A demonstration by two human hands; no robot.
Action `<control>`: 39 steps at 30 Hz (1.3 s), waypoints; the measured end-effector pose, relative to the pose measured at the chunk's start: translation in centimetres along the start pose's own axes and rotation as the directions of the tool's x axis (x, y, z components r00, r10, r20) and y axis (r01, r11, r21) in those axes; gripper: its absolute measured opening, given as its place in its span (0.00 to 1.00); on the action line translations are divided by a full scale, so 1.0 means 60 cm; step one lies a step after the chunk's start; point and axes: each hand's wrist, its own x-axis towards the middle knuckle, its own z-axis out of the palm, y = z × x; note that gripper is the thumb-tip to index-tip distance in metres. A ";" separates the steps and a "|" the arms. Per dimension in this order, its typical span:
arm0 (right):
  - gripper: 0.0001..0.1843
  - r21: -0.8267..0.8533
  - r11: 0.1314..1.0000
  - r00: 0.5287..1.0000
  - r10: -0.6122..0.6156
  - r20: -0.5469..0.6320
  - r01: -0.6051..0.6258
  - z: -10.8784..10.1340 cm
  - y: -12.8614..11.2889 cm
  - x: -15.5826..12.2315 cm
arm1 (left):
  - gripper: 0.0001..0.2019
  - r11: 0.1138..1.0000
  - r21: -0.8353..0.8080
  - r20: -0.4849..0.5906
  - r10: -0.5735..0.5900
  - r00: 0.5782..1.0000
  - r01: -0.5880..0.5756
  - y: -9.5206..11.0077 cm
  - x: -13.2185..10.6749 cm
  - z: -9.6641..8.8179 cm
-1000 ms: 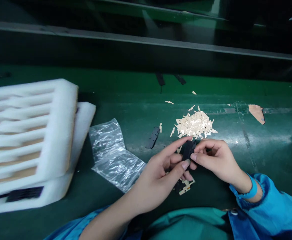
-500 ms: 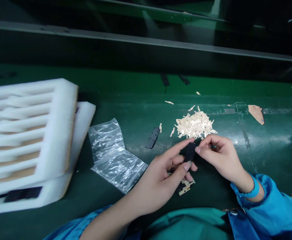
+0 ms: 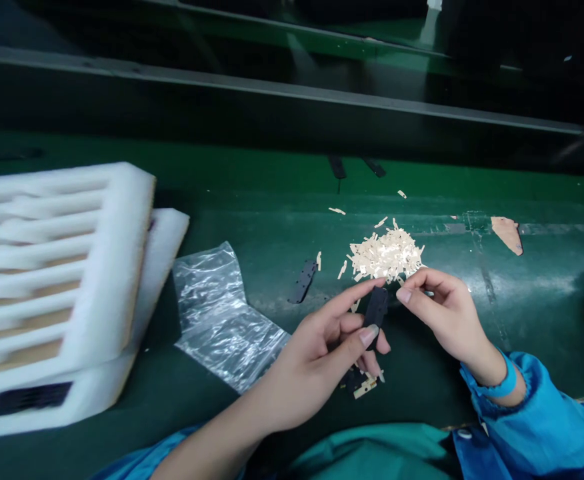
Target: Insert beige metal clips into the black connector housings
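My left hand (image 3: 322,363) grips a small, flat black plastic part (image 3: 376,310) between thumb and fingers, its long side slanting upward. Just right of the part is my right hand (image 3: 439,307), thumb and forefinger pinched together and apart from it. Whatever sits in that pinch is too small or hidden to make out. Beyond both hands lies a pile of small cream-coloured flat pieces (image 3: 387,253). Under my left fingers, a few cream pieces (image 3: 365,387) and dark parts are partly hidden. Another black part (image 3: 303,281) rests on the table left of the pile.
White foam trays (image 3: 142,267) with slots are stacked at the left. A clear plastic bag (image 3: 222,313) lies beside them. Two dark strips (image 3: 337,167) are at the back, and a tan scrap (image 3: 507,235) is at the right on the green table (image 3: 562,320).
My right hand has drawn slightly away from the black part, leaving a gap. My left hand still holds the part, now tilted to show more of its face. The view has shifted a little.
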 end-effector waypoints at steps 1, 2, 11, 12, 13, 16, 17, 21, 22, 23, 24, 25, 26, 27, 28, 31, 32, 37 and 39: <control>0.11 -0.007 1.000 1.000 0.006 0.013 -0.006 0.000 0.000 0.000 | 0.29 1.000 0.008 -0.005 0.002 1.000 -0.002 0.000 -0.001 0.000; 0.11 -0.013 1.000 0.999 0.013 0.031 -0.013 0.001 0.001 0.000 | 0.29 1.000 0.017 -0.006 0.004 1.000 -0.004 -0.001 -0.001 0.001; 0.12 0.035 0.997 0.991 0.067 0.118 -0.071 0.003 0.003 0.000 | 0.30 0.996 -0.076 0.092 -0.046 0.995 0.054 0.001 -0.004 -0.007; 0.12 0.050 0.996 0.990 0.063 0.127 -0.069 0.002 0.003 0.000 | 0.31 0.992 -0.112 0.112 -0.051 0.992 0.063 0.001 -0.003 -0.009; 0.13 0.064 0.996 0.990 0.056 0.132 -0.065 0.001 0.003 -0.001 | 0.32 0.987 -0.146 0.129 -0.052 0.990 0.071 0.001 -0.003 -0.010; 0.16 0.081 0.996 0.990 0.035 0.137 -0.046 0.000 0.006 -0.003 | 0.32 0.970 -0.226 0.148 -0.061 0.987 0.094 -0.002 0.000 -0.012; 0.17 0.080 0.996 0.990 0.030 0.139 -0.042 0.001 0.007 -0.003 | 0.31 0.965 -0.244 0.148 -0.063 0.987 0.099 -0.004 0.002 -0.012; 0.18 0.067 0.997 0.990 0.018 0.142 -0.028 0.004 0.011 -0.006 | 0.31 0.957 -0.270 0.142 -0.070 0.987 0.107 -0.011 0.007 -0.012; 0.18 0.060 0.998 0.990 0.016 0.139 -0.024 0.005 0.012 -0.006 | 0.31 0.957 -0.268 0.139 -0.074 0.988 0.109 -0.012 0.009 -0.012; 0.17 0.052 0.998 0.991 0.013 0.133 -0.020 0.006 0.012 -0.007 | 0.31 0.958 -0.265 0.133 -0.078 0.988 0.111 -0.013 0.010 -0.012; 0.16 0.044 0.999 0.992 0.009 0.126 -0.015 0.007 0.012 -0.007 | 0.30 0.958 -0.265 0.120 -0.079 0.990 0.108 -0.014 0.011 -0.012; 0.15 0.037 0.999 0.993 0.004 0.122 -0.008 0.009 0.012 -0.008 | 0.29 0.957 -0.271 0.099 -0.080 0.992 0.104 -0.015 0.012 -0.011; 0.13 0.031 1.000 0.993 -0.005 0.117 0.002 0.010 0.012 -0.009 | 0.27 0.954 -0.282 0.076 -0.085 0.994 0.103 -0.015 0.013 -0.009; 0.12 0.023 1.000 0.994 -0.018 0.112 0.016 0.011 0.012 -0.010 | 0.26 0.948 -0.300 0.050 -0.092 0.994 0.103 -0.016 0.014 -0.008; 0.10 0.012 0.999 0.994 -0.036 0.100 0.035 0.013 0.012 -0.012 | 0.24 0.940 -0.324 0.028 -0.103 0.994 0.107 -0.016 0.015 -0.006; 0.07 -0.045 0.994 0.993 -0.101 0.060 0.103 0.016 0.012 -0.015 | 0.22 0.899 -0.414 0.028 -0.145 0.989 0.143 -0.016 0.019 0.001; 0.07 -0.064 0.990 0.991 -0.119 0.054 0.123 0.016 0.013 -0.015 | 0.21 0.881 -0.444 0.047 -0.156 0.987 0.161 -0.016 0.020 0.002; 0.03 -0.086 0.984 0.986 -0.151 0.075 0.157 0.017 0.015 -0.014 | 0.15 0.788 -0.562 0.162 -0.194 0.967 0.252 -0.011 0.022 0.002; 0.03 -0.084 0.985 0.987 -0.144 0.073 0.150 0.016 0.013 -0.013 | 0.16 0.768 -0.582 0.176 -0.200 0.964 0.266 -0.010 0.021 0.000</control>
